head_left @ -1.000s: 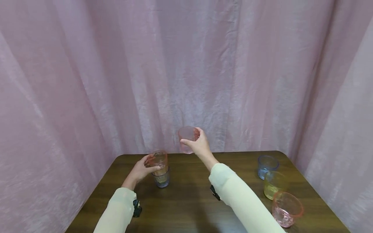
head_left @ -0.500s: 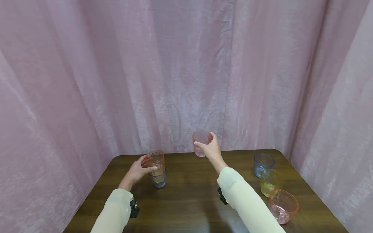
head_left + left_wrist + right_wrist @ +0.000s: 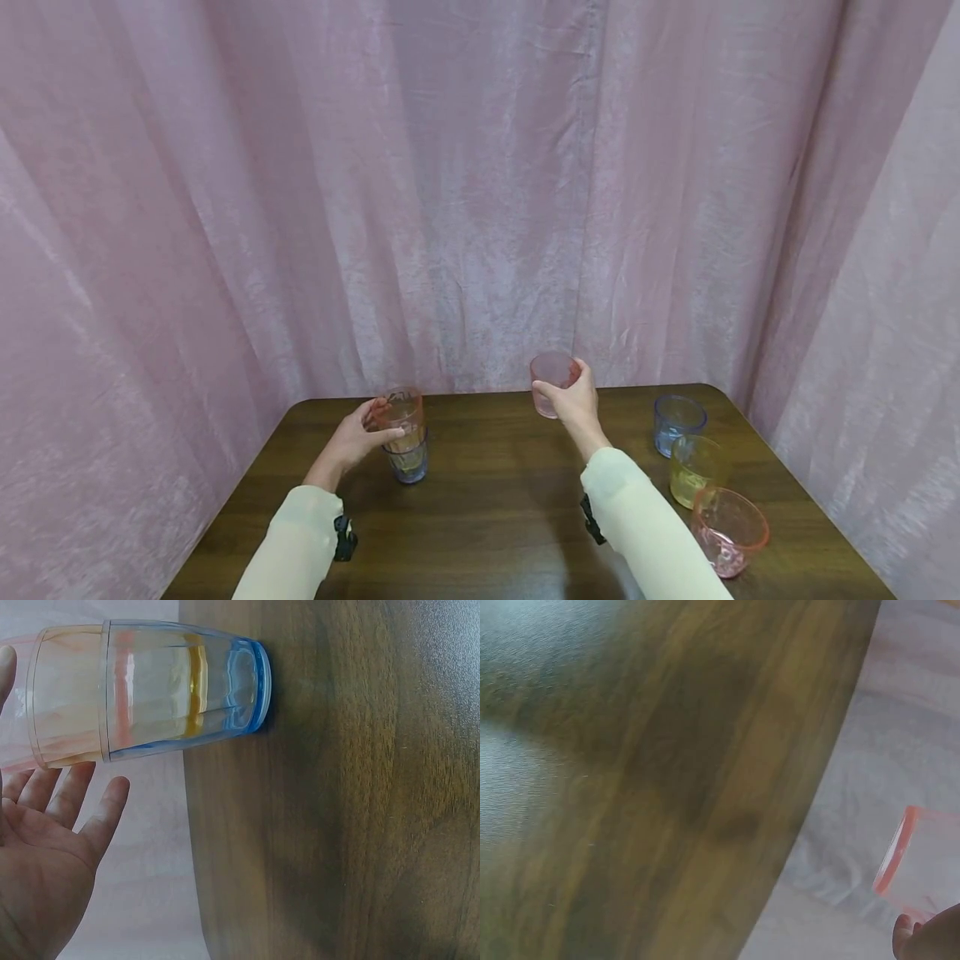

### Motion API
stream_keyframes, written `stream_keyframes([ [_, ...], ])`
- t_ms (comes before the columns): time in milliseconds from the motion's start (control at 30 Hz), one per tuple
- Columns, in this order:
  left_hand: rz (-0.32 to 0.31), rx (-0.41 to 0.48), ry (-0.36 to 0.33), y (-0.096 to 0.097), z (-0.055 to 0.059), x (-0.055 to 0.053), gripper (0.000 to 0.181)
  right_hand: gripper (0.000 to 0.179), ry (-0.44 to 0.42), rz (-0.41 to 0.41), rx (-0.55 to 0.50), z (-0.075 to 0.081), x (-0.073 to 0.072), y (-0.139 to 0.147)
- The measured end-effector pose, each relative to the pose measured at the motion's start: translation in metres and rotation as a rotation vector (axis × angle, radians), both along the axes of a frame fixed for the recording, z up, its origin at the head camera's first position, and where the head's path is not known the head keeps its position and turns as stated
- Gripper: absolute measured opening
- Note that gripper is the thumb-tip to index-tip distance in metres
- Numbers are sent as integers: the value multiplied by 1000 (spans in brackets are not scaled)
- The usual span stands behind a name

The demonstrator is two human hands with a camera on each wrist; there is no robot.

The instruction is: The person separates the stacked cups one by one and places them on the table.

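Note:
A stack of nested clear cups (image 3: 408, 454) stands upright at the table's left: blue outside at the bottom, yellow inside it, pink on top. My left hand (image 3: 351, 443) holds the stack near its top, thumb in front and fingers behind. In the left wrist view, the blue cup (image 3: 161, 690) rests its base on the table. Further right, my right hand (image 3: 577, 406) grips a pink clear cup (image 3: 551, 402) between thumb and fingers, held in the air near the table's far edge. Only part of that cup and a few fingertips (image 3: 904, 930) show in the right wrist view.
Right of my right arm, a blue cup (image 3: 678, 427), a yellow cup (image 3: 693, 475) and a pink cup (image 3: 727, 533) stand in a row on the brown wooden table (image 3: 480, 533). A pink curtain (image 3: 480, 192) hangs behind the table.
My right hand has moved right and slightly down with the pink cup, away from the stack. The left hand stays at the stack. The head view has shifted slightly.

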State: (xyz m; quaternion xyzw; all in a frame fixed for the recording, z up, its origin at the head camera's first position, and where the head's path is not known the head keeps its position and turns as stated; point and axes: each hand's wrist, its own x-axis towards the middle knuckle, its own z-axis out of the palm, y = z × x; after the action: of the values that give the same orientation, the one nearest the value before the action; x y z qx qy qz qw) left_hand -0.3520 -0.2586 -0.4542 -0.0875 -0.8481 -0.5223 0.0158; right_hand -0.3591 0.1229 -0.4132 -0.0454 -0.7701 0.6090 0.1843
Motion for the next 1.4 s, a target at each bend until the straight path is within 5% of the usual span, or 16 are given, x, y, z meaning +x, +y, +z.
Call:
stream_keyframes([
  [767,15,-8,-8,-1,3,2,82,92,-58,-123,7,-42,5,39],
  [1400,15,-7,-22,-1,1,0,83,98,-125,-119,4,-64,13,63],
])
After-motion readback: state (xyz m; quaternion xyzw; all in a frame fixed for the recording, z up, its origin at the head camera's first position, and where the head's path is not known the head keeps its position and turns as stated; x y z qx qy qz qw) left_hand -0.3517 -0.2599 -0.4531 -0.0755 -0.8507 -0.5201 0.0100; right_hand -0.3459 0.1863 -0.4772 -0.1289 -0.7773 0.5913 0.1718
